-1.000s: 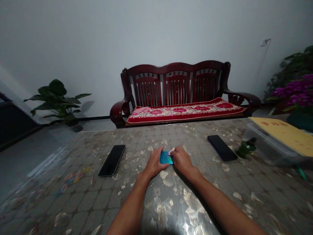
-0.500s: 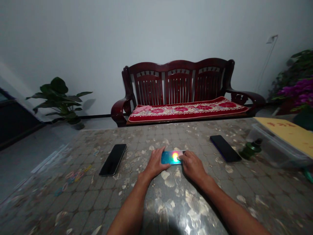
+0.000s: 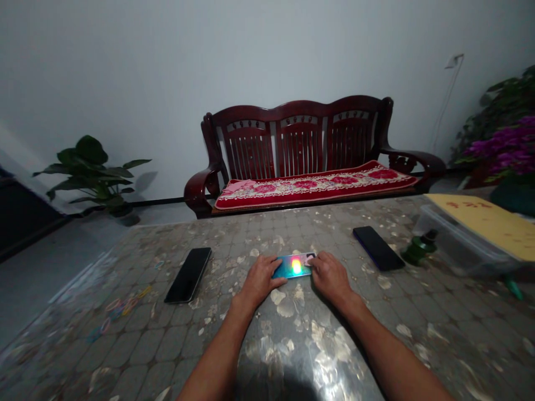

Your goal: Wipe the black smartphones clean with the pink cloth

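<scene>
Your left hand (image 3: 261, 278) lies flat, fingers released over the left end of the iridescent phone (image 3: 293, 266) at mid-table (image 3: 292, 345). Your right hand (image 3: 331, 275) curls its fingers at the right end, grip unclear. A black phone (image 3: 188, 274) and a dark phone (image 3: 373, 248) flank them; a bench (image 3: 305, 156) stands beyond.

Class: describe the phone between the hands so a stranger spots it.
Find the table before the bench. The middle phone of three sits between the left hand and right hand. Its neighbours are black; it shines teal with rainbow glare.
</scene>
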`<state>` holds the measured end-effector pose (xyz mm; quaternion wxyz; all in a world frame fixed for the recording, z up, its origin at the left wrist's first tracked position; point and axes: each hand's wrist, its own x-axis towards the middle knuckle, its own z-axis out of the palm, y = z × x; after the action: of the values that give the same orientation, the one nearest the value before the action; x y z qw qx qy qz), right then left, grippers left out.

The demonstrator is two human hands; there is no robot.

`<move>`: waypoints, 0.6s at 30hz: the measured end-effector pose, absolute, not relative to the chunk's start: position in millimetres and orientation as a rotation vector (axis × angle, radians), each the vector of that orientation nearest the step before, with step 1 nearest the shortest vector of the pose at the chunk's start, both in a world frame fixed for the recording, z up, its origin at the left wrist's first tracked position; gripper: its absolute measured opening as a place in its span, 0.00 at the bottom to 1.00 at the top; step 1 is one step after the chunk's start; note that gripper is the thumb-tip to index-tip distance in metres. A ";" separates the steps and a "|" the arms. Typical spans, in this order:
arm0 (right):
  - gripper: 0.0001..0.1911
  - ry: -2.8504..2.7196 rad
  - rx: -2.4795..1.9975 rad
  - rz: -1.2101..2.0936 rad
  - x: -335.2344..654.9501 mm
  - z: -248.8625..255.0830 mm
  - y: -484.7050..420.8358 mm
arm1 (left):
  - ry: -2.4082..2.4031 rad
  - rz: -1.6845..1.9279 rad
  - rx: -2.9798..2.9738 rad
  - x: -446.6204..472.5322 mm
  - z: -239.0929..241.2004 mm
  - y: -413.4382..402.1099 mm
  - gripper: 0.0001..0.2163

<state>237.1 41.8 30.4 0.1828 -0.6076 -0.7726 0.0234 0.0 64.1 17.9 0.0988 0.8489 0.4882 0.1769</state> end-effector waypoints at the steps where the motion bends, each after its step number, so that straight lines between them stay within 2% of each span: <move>1: 0.15 -2.174 -1.732 0.060 238.7 31.2 41.3 | 1.448 0.495 2.521 1.1 19.8 63.8 0.21; 9: 0.14 -2.293 -1.591 0.127 218.4 32.7 33.6 | 1.408 0.289 2.598 7.8 31.7 65.2 0.15; 14: 0.15 -2.113 -1.801 0.119 240.3 37.8 42.2 | 1.436 0.166 2.662 14.5 32.4 67.4 0.16; 18: 0.14 -2.087 -1.771 0.071 241.8 42.8 42.5 | 1.444 0.065 2.689 17.6 38.2 70.9 0.15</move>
<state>241.8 42.5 42.8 0.2004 -0.6337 -0.7467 0.0252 17.6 70.9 38.2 0.0442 0.8799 0.4727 0.0214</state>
